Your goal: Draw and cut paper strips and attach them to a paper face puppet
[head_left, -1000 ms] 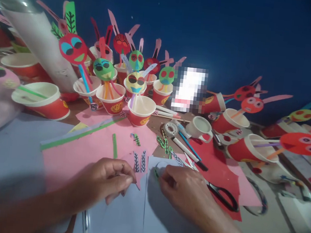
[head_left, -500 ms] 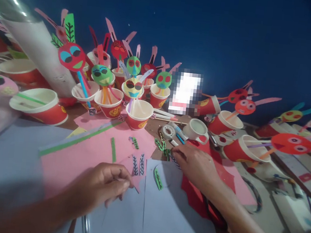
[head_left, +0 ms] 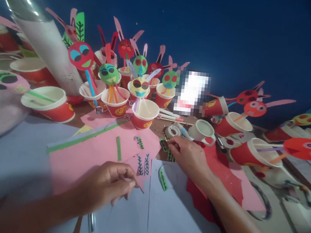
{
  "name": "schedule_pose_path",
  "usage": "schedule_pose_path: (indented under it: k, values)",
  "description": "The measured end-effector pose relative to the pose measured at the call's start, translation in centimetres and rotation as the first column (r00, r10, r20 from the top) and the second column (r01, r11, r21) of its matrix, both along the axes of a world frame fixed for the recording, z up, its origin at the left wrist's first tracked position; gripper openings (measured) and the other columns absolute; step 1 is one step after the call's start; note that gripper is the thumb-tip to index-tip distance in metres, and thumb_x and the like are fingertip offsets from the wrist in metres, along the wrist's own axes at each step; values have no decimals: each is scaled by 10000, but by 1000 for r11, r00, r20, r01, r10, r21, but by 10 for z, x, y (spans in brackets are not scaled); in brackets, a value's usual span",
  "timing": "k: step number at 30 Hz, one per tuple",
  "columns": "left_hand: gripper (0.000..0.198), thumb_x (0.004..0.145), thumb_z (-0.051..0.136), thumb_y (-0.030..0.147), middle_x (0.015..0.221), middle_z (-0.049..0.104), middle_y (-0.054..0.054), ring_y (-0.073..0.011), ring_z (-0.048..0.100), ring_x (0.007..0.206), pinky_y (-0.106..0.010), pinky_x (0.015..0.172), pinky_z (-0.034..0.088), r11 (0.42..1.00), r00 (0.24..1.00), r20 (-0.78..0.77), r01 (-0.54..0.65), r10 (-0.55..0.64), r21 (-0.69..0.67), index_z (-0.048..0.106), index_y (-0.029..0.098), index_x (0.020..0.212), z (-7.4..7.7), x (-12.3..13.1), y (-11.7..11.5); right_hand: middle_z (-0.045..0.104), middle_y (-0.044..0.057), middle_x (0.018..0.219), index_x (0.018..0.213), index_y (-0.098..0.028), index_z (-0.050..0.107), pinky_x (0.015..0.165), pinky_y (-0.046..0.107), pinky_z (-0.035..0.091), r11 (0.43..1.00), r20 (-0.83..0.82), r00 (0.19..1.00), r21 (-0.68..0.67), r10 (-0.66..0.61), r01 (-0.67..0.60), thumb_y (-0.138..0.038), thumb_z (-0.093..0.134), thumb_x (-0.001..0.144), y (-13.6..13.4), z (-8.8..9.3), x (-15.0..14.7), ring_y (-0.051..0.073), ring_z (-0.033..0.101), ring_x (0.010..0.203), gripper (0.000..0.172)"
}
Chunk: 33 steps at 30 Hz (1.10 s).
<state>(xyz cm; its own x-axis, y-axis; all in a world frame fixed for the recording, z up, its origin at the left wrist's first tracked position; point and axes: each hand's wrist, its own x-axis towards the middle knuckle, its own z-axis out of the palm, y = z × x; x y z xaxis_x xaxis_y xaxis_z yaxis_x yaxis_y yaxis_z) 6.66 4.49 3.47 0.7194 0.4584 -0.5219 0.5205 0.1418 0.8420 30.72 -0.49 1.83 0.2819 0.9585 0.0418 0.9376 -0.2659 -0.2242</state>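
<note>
My right hand [head_left: 189,155] reaches over small green paper cutouts [head_left: 170,155] with black markings, its fingers bent together and the tips at the pieces. Whatever lies between those tips is hidden. My left hand [head_left: 116,183] hovers above the paper sheets, fingers curled toward the thumb; I cannot see what is inside. Near it, two leaf-patterned paper strips [head_left: 143,165] lie on the pink paper [head_left: 83,166]. Another green cutout [head_left: 163,179] rests on the white sheet [head_left: 173,214]. A plain green strip [head_left: 118,148] and a short green piece [head_left: 140,142] lie farther back.
Red paper cups [head_left: 145,115] with paper-face puppets [head_left: 81,56] line the back. A white mug [head_left: 202,130], a tape roll [head_left: 174,130] and markers [head_left: 169,114] stand behind my right hand. Red paper [head_left: 221,175] lies under my right forearm; a pen [head_left: 91,226] is at the front.
The view has swung slightly left. My right hand has moved a little left and away, toward the farther green cutouts. My left hand keeps about the same pose over the paper.
</note>
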Motion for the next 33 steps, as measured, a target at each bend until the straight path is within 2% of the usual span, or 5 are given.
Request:
schedule_pose_path:
  k: [6,11,14,19,33]
  values:
    - [248,829,458,341,662,611,-7,-111,497,541,-210,517,394,973,996,-36,91,-86,213,640,174,838,0,-2,-4,631,11,781,814,-215,614,552,252,381,984,-350,936,176,34,30,-271,498,835,-13,25,6,131,550,614,130]
    - [253,845,456,233,967,670,-53,-174,603,820,-257,758,451,732,935,29,257,-353,631,599,218,1053,-6,-5,-18,591,-30,691,766,-205,594,575,216,403,982,-742,655,27,145,-187,-259,510,844,-26,36,-11,106,531,620,126]
    - [249,835,456,189,986,673,-58,-188,608,860,-260,780,455,613,889,16,302,-457,730,600,214,1036,-10,-3,-25,585,-44,678,743,-203,615,582,203,378,926,-700,669,-30,249,-377,-167,534,817,-28,30,-22,91,502,613,116]
    - [213,851,433,178,992,672,-57,-181,609,849,-251,765,459,513,834,-61,393,-548,763,614,204,960,-8,1,-26,607,-21,756,769,-218,656,666,228,375,871,-525,743,-6,416,-491,-153,547,820,-27,21,-21,120,545,733,137]
    - [203,849,431,159,1017,654,-42,-178,605,876,-251,773,432,543,820,-88,450,-565,709,607,196,944,-9,1,-21,604,-16,785,801,-219,670,660,225,383,853,-524,737,-38,426,-520,-153,544,831,-18,15,-14,120,553,724,145]
